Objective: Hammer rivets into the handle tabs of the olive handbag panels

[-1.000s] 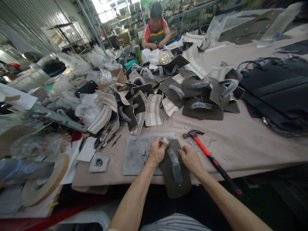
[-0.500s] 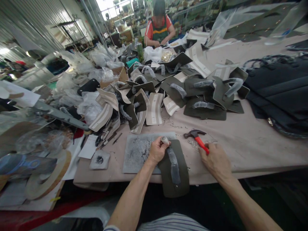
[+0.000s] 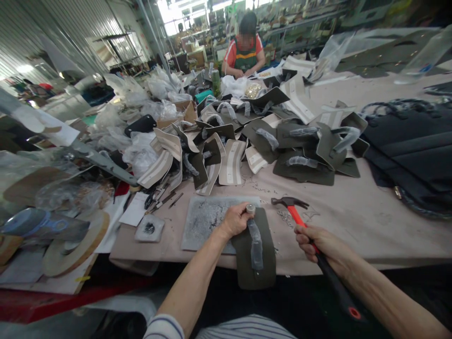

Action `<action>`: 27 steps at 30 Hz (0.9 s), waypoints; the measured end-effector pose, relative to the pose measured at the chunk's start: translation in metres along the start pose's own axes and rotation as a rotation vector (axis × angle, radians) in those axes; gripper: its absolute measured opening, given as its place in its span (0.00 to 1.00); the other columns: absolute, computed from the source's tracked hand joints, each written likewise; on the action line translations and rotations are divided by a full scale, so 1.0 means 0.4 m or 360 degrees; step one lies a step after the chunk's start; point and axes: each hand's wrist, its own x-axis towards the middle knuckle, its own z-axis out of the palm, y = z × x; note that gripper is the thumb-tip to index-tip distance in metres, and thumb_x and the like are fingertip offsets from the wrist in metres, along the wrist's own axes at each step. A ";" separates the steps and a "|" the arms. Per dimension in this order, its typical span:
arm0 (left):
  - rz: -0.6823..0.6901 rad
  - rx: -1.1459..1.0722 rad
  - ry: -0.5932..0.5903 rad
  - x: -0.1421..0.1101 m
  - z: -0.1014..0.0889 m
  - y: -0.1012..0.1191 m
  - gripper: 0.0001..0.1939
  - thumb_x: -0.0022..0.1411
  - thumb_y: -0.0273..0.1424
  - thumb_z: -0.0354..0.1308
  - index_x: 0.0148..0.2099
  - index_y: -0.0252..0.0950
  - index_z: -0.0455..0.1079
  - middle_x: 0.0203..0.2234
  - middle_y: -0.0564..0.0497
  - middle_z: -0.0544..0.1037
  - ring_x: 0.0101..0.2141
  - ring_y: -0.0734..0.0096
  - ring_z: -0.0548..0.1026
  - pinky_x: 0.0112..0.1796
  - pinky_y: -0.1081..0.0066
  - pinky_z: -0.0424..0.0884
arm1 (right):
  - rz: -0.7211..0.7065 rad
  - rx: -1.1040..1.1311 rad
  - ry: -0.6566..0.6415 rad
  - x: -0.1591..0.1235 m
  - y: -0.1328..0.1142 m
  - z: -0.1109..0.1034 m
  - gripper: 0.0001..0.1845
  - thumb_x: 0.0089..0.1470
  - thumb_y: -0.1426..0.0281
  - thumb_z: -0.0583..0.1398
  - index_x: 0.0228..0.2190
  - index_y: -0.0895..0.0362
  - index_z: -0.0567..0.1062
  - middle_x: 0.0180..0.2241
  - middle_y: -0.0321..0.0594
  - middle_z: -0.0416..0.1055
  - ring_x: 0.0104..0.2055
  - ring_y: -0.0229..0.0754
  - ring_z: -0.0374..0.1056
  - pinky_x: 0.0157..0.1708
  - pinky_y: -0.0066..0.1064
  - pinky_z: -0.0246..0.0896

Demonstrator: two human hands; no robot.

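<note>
My left hand [image 3: 236, 220] is closed around a short metal punch [image 3: 250, 208], held upright at the top end of a dark olive panel [image 3: 266, 249]. A handle wrapped in clear plastic [image 3: 257, 249] runs along that panel. The panel's upper part lies on a scuffed grey slab [image 3: 201, 221], and its lower end hangs past the table edge. In my right hand [image 3: 319, 242] is a claw hammer [image 3: 295, 214] with a red and black handle, gripped mid-shaft, its head up and left of the hand. Small metal bits [image 3: 285, 217] lie beyond the hammer.
Several olive and beige panels with wrapped handles [image 3: 300, 162] are heaped across the table. Black bags [image 3: 413, 141] lie at right. At left are hand tools [image 3: 160, 203], a small pad [image 3: 149, 229] and a tape roll [image 3: 76, 245]. A co-worker [image 3: 245, 52] sits opposite.
My right hand has turned, bringing the hammer's black handle end into view at lower right. My left hand stays on the punch over the panel. The camera view has shifted slightly.
</note>
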 end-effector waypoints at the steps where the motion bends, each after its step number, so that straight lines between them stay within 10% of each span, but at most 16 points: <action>1: 0.0003 -0.0001 0.0005 -0.001 -0.001 0.001 0.05 0.61 0.25 0.56 0.38 0.37 0.73 0.30 0.52 0.78 0.34 0.66 0.75 0.38 0.71 0.69 | -0.0113 -0.0025 0.0066 -0.020 -0.016 0.014 0.13 0.57 0.55 0.53 0.31 0.52 0.61 0.20 0.27 0.52 0.15 0.34 0.47 0.14 0.26 0.45; 6: 0.0054 0.0054 -0.0017 -0.008 -0.002 0.006 0.05 0.62 0.26 0.55 0.36 0.37 0.73 0.29 0.52 0.77 0.32 0.68 0.74 0.36 0.72 0.68 | -0.1125 -0.0997 0.0612 -0.073 -0.050 0.053 0.24 0.61 0.46 0.47 0.28 0.52 0.63 0.19 0.35 0.61 0.19 0.40 0.58 0.21 0.32 0.48; 10: 0.0049 0.0077 0.0024 -0.013 0.001 -0.001 0.05 0.62 0.26 0.56 0.38 0.37 0.74 0.27 0.52 0.77 0.28 0.68 0.73 0.34 0.72 0.68 | -0.1229 -0.1728 0.0479 -0.078 -0.073 0.046 0.24 0.63 0.48 0.45 0.28 0.52 0.63 0.16 0.35 0.60 0.15 0.39 0.50 0.21 0.33 0.33; 16: 0.0088 0.0030 0.0012 -0.015 0.006 -0.010 0.06 0.63 0.26 0.55 0.38 0.37 0.74 0.30 0.52 0.78 0.33 0.67 0.75 0.38 0.72 0.70 | -0.1629 -0.1278 0.1043 -0.150 -0.159 0.064 0.23 0.67 0.49 0.44 0.29 0.52 0.62 0.18 0.35 0.63 0.18 0.39 0.57 0.22 0.31 0.46; 18: 0.0095 0.0053 0.0020 -0.015 0.006 -0.012 0.06 0.62 0.26 0.55 0.38 0.37 0.74 0.29 0.52 0.78 0.32 0.67 0.75 0.37 0.72 0.70 | -0.1659 -0.1233 0.1060 -0.144 -0.138 0.072 0.23 0.67 0.50 0.44 0.28 0.52 0.62 0.18 0.36 0.63 0.18 0.39 0.58 0.22 0.31 0.47; 22: 0.0057 0.0089 0.0042 -0.016 0.007 -0.015 0.06 0.62 0.26 0.56 0.39 0.38 0.74 0.28 0.52 0.78 0.30 0.66 0.75 0.36 0.72 0.70 | -0.1246 -0.1763 0.0450 -0.090 -0.072 0.060 0.24 0.64 0.48 0.44 0.27 0.52 0.63 0.14 0.35 0.60 0.14 0.38 0.50 0.19 0.33 0.33; 27: 0.0091 0.0026 0.0013 -0.023 0.010 -0.017 0.07 0.63 0.26 0.55 0.40 0.38 0.74 0.30 0.51 0.78 0.32 0.66 0.75 0.38 0.71 0.70 | -0.1294 -0.1521 0.0776 -0.088 -0.070 0.059 0.24 0.65 0.49 0.40 0.28 0.51 0.59 0.18 0.37 0.62 0.19 0.41 0.57 0.23 0.33 0.43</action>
